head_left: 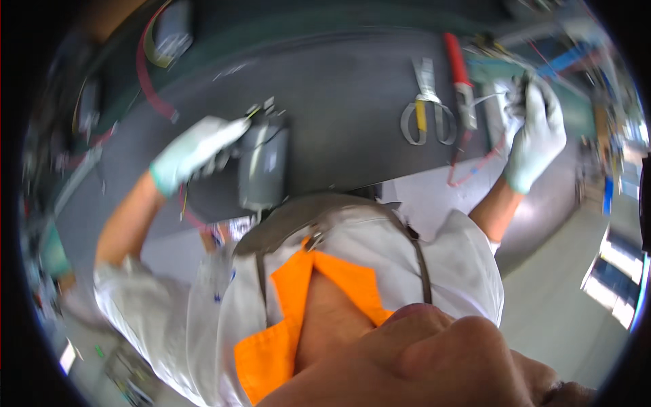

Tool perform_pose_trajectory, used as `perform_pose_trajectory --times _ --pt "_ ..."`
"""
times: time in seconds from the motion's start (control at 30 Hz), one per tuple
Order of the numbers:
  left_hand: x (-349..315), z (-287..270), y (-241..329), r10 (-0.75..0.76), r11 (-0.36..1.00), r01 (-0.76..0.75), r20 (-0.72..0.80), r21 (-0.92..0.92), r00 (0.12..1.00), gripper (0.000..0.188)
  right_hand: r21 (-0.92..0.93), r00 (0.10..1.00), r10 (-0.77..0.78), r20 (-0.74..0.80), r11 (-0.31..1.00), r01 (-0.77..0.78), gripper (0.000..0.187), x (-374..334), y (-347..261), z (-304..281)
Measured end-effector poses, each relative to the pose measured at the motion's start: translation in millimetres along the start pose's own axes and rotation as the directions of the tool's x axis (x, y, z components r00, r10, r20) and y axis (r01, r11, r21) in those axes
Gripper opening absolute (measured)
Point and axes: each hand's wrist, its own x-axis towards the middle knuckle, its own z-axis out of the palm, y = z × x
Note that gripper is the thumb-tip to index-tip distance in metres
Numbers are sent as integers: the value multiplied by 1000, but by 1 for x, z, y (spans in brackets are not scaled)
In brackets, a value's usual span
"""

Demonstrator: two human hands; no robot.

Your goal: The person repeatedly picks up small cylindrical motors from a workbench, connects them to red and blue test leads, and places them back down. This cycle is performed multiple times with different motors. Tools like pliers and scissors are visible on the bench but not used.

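My left hand [196, 150], in a white glove with a pale green cuff, is at the upper end of a grey rounded device [263, 166] with dark fittings and short wires on top. Its fingers are closed against the device's left side, partly hidden beneath the hand. At the far right, my right hand [537, 132], gloved alike, has its fingers bent together around something small and dark, blurred and mostly covered. Just left of that hand are a white item [498, 112], a red-handled tool [459, 74] and scissors [426, 112] with yellow on one handle.
The dark table [346, 115] curves across the view. A red strap or cable [149, 85] lies at its far left beside another grey device [174, 30]. A thin red wire [468, 178] loops near the right front edge. Wires and tools [495, 51] crowd the back right.
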Motion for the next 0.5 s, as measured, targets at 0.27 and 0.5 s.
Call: perform_pose_trajectory --times 0.27,0.5 --pt "-26 -19 -3 -37 992 45 76 -117 996 61 234 300 229 926 275 -932 31 -156 12 169" --pt "-24 1 -21 10 908 -15 -16 -418 1000 58 173 315 182 931 542 -822 28 -176 -4 187"
